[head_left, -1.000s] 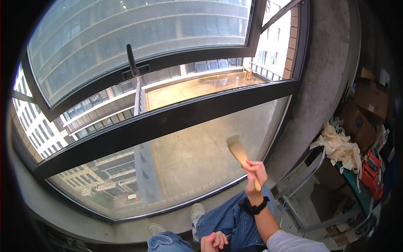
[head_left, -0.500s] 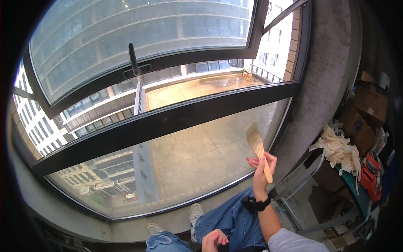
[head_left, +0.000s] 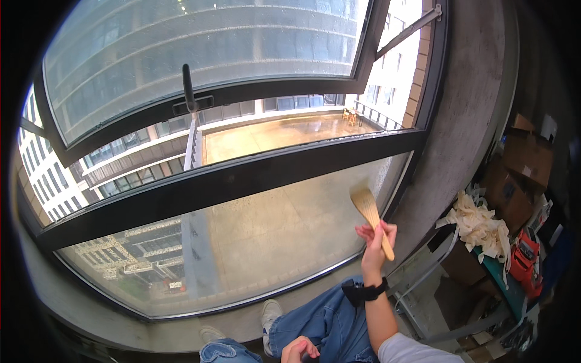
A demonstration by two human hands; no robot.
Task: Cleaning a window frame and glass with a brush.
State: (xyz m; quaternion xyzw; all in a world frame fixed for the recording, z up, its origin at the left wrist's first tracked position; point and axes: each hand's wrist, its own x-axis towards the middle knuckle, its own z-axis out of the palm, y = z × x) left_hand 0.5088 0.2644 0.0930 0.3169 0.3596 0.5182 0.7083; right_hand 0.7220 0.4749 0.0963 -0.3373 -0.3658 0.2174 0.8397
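From my remote seat, my right hand (head_left: 377,241) pinches a flat, pale wooden brush (head_left: 367,206) closed-fingered, its head slanting up-left before the clear lower glass pane (head_left: 284,227); contact is unclear. My farther left hand (head_left: 301,349) curls loosely, contents hidden.

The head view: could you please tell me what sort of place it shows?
It looks like a rough, perhaps unfinished room on an upper floor: a bare concrete wall, a large dark-framed window looking down on a terrace-like area, and cardboard boxes at the right.
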